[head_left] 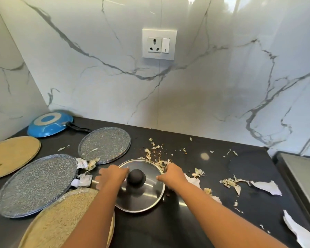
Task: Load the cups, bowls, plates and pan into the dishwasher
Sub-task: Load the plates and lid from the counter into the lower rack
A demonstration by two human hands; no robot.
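Two hands meet over a steel lid (141, 192) lying flat on the black worktop (186, 221), and that lid serves as landmark. Far left and behind it, the blue pan (48, 125) rests upside down by the wall corner. Left of the lid lie two speckled plates (38, 185), one nearer, one behind. The left hand (112, 177) curls beside the lid's black knob (136, 177), gripping its left rim, I judge. The right hand (173, 174) pinches the right rim. No dishwasher shows. Gathering seems in hand; next comes lifting the lid level, clear of the scraps (157, 156) behind it.
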